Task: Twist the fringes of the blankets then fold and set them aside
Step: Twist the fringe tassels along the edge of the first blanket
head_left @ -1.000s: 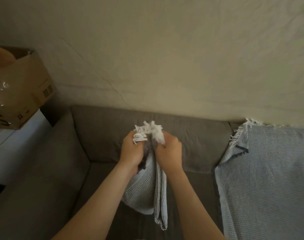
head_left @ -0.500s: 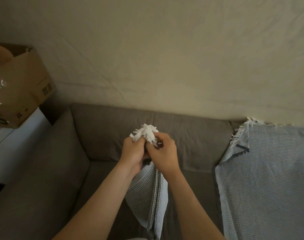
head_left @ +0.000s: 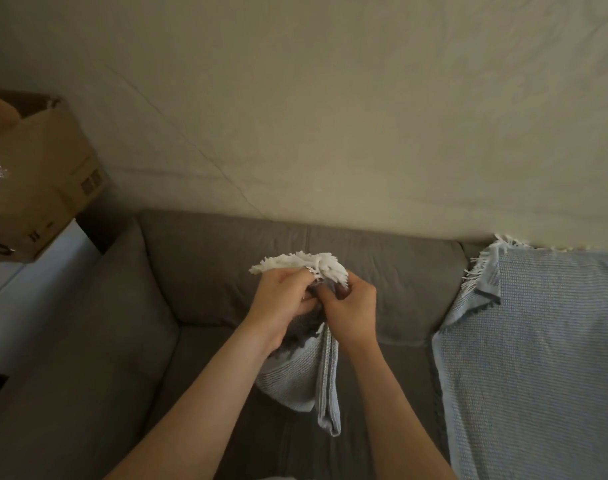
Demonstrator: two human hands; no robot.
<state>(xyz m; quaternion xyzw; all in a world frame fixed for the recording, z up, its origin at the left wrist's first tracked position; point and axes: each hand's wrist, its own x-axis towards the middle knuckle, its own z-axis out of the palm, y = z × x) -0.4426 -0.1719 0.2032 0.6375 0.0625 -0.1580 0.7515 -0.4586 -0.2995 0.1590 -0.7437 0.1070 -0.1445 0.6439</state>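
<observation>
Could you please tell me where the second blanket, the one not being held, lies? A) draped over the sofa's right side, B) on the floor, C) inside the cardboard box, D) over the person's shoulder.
A: the second blanket is spread over the right side of the sofa.

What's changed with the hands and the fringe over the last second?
The white fringe, a tight upright tuft before, now fans out wider above both fists. The left hand and right hand kept their grip on the bunched blanket, fingers shifting slightly. The draped blanket, sofa and cardboard box stayed put.
</observation>
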